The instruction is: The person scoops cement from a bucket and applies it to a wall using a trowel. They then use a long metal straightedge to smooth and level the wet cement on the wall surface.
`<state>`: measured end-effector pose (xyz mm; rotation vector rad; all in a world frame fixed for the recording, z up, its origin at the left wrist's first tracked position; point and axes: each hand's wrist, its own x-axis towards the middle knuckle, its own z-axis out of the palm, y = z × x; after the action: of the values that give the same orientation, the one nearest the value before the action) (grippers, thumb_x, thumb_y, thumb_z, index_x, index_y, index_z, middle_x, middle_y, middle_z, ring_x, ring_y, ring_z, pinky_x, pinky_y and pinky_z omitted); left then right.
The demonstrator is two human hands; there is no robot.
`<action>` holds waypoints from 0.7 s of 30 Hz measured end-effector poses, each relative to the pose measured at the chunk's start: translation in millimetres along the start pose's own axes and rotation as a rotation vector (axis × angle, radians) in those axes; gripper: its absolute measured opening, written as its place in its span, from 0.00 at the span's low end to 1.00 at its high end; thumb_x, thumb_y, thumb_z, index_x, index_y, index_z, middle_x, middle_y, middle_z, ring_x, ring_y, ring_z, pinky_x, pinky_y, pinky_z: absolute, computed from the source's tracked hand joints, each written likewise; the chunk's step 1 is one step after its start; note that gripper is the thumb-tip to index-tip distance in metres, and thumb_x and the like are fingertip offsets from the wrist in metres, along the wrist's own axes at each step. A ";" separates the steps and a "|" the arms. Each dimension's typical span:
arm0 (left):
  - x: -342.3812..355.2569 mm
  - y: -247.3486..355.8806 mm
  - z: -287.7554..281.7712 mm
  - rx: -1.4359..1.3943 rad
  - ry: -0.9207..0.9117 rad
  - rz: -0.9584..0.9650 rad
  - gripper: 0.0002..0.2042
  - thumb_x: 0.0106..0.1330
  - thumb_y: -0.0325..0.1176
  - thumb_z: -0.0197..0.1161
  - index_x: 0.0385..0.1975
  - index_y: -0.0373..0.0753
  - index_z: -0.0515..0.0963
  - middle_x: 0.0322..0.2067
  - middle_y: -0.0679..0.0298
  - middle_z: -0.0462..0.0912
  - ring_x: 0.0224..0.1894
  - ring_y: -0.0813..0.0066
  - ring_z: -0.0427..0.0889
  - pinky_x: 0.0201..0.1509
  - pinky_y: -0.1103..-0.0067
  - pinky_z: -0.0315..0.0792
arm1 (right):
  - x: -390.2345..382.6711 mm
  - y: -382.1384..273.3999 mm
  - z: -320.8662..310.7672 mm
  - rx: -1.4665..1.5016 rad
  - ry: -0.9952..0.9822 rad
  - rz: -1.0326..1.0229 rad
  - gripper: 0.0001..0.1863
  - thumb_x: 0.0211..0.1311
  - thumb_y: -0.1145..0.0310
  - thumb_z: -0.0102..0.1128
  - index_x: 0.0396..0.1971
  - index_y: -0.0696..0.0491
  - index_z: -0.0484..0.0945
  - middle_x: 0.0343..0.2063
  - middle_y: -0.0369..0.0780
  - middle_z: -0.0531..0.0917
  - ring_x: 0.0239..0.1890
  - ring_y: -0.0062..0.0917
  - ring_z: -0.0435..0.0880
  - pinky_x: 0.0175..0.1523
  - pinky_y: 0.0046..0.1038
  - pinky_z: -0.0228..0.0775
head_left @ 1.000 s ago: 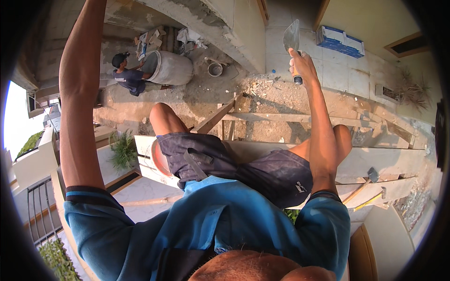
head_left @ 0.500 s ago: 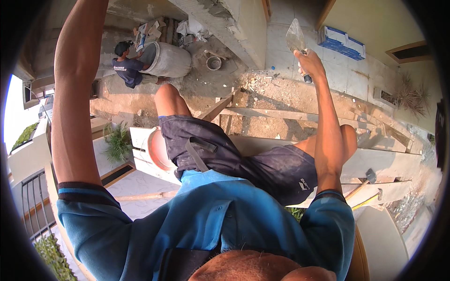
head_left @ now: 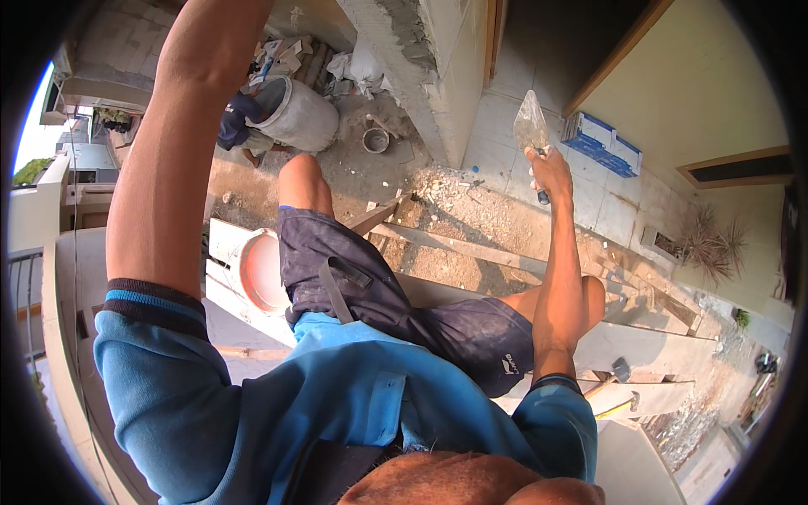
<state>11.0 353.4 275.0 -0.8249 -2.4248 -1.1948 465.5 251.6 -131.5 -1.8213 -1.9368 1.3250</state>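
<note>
My right hand (head_left: 551, 175) is closed around the dark handle of a pointed trowel (head_left: 530, 124). The trowel's blade points away from me, and some greyish material seems to mark it. I hold the tool out in front of me at the right, above the ground. My left arm (head_left: 189, 109) reaches up past the top edge of the picture, so the left hand is out of sight. To the left of my legs stands a pale bucket (head_left: 243, 268) with a whitish-pink inside, on a board.
Planks (head_left: 656, 347) and a wooden rail (head_left: 471, 247) lie around my legs. A hammer (head_left: 621, 369) rests at the right. Beyond are a concrete column (head_left: 461, 71), a blue-and-white box (head_left: 601, 145) and a large grey drum (head_left: 307, 116) with another person (head_left: 240, 118) beside it.
The view has tilted and shifted, so the ground and box appear lower. My left arm has moved rightward in the picture and now covers the other person's head. The trowel remains in my right hand.
</note>
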 end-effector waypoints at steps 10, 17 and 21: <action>-39.5 2.3 -8.3 0.001 -0.037 0.003 0.69 0.52 0.70 0.70 0.76 0.27 0.32 0.75 0.31 0.35 0.77 0.24 0.34 0.75 0.41 0.49 | 1.8 3.0 9.2 0.061 -0.015 -0.112 0.23 0.67 0.49 0.56 0.34 0.59 0.79 0.21 0.40 0.81 0.15 0.26 0.79 0.25 0.32 0.70; -58.1 11.9 -13.8 -0.174 -0.126 0.031 0.68 0.53 0.66 0.71 0.77 0.28 0.32 0.76 0.33 0.34 0.77 0.26 0.32 0.76 0.43 0.53 | -7.3 12.8 5.8 0.028 -0.031 -0.128 0.19 0.68 0.57 0.54 0.41 0.61 0.77 0.24 0.41 0.81 0.17 0.26 0.81 0.23 0.29 0.73; -58.2 9.9 -19.0 -0.135 -0.114 0.010 0.67 0.54 0.65 0.72 0.77 0.28 0.31 0.76 0.33 0.33 0.78 0.27 0.31 0.76 0.43 0.52 | -24.0 1.2 3.0 0.106 -0.058 -0.054 0.21 0.69 0.60 0.56 0.52 0.61 0.74 0.30 0.43 0.82 0.18 0.25 0.83 0.22 0.27 0.75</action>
<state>63.3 322.2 263.1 -0.9677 -2.4465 -1.3552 470.1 229.1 -123.8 -1.6884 -1.8906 1.4494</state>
